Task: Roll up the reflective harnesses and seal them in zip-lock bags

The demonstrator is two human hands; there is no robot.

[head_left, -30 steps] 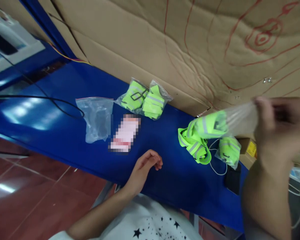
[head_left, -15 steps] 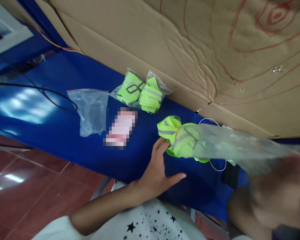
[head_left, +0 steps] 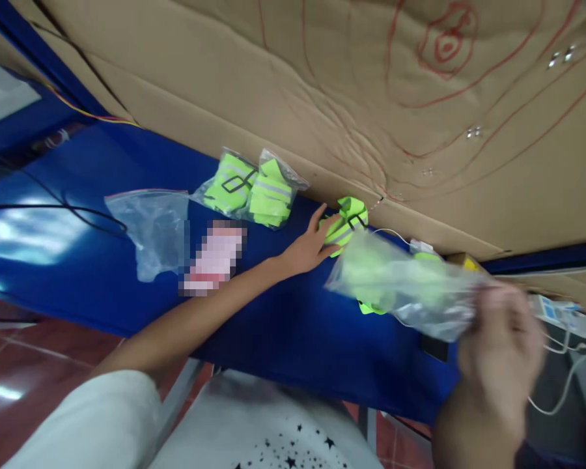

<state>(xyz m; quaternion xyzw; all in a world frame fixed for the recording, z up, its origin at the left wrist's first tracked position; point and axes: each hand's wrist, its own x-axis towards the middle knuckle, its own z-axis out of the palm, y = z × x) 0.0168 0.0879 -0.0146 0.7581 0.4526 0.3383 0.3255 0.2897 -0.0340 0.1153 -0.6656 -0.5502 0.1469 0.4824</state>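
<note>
My left hand [head_left: 308,246] rests with spread fingers on a folded neon-yellow vest [head_left: 344,225] with grey stripes, by the cardboard panel. In my right hand [head_left: 505,332], blurred by motion, is the end of a clear plastic bag [head_left: 434,293], which stretches left over more yellow fabric. Some yellow cloth [head_left: 371,307] peeks out below the bag. Two bagged vests, one [head_left: 232,184] beside the other [head_left: 272,193], lie against the panel. Further left lies an empty zip bag [head_left: 159,228].
The blue table [head_left: 322,352] runs along a cardboard panel [head_left: 224,78] with red lines. A blurred-out pink object [head_left: 215,257], a dark phone-like item [head_left: 434,347], white cables and black cables [head_left: 43,207] lie on it. Grey equipment with wires is at the right.
My left hand has moved up and forward onto the vest by the panel. The bag in my right hand has come away from that vest. The view has shifted right.
</note>
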